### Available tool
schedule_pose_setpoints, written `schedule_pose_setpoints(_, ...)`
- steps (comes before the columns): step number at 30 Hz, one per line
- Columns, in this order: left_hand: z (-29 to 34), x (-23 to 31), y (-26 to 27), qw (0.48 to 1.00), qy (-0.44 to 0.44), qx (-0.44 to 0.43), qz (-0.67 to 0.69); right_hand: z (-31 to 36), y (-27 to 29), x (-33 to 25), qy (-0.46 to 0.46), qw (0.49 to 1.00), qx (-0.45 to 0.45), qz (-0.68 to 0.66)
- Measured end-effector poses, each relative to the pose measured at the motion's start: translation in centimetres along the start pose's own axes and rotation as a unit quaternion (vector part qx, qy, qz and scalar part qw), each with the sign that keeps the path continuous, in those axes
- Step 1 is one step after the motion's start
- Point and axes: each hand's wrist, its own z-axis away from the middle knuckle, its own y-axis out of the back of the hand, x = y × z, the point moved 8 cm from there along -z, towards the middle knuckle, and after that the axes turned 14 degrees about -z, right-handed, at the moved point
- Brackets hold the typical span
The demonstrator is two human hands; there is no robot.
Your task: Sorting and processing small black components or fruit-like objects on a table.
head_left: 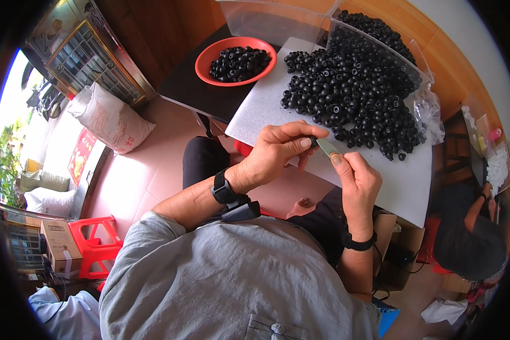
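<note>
My left hand (269, 152) is closed, pinching a small black round piece (314, 141) between thumb and fingertips. In my right hand (358, 184) is a small knife (326, 148), its pale blade pointing left and its tip at the black piece. My right thumb lies along the blade, and the handle is hidden in the fingers. Both hands are above the near edge of a white foam-like board (402, 190). Just beyond them a large heap of similar black pieces (345, 93) covers the board, some showing a round hole.
A red bowl (203, 73) of black pieces stands on the dark table (184, 88) at far left. Behind are a clear plastic bin (255, 22) and a tipped one (379, 50) spilling pieces. At right another person (470, 238) works; a red stool (96, 243) stands left.
</note>
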Motion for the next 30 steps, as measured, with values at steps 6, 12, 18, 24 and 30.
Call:
schedule_pose_setpoints(6, -0.1, 0.2, 0.1, 0.999, -0.040, 0.004, -0.029, -0.1, -0.4, -0.5, 0.014, 1.000, -0.013, 0.024)
schedule_pose_setpoints(12, -0.2, 0.1, 0.0, 0.999, -0.012, 0.005, -0.035, 0.1, -0.9, -1.0, 0.069, 0.996, -0.015, 0.051)
schedule_pose_setpoints(18, -0.6, 2.8, 2.6, 0.992, -0.037, 0.088, -0.088, 0.4, 0.4, 0.9, -0.008, 0.997, 0.005, -0.079)
schedule_pose_setpoints(24, -2.9, 10.4, 13.4, 0.861, -0.113, 0.291, -0.401, 0.9, 0.3, 0.6, 0.046, 0.997, 0.010, -0.068)
schedule_pose_setpoints(30, -4.7, 9.0, 11.2, 0.662, -0.207, 0.214, -0.688, 0.9, 0.4, 0.2, 0.041, 0.998, 0.004, -0.042)
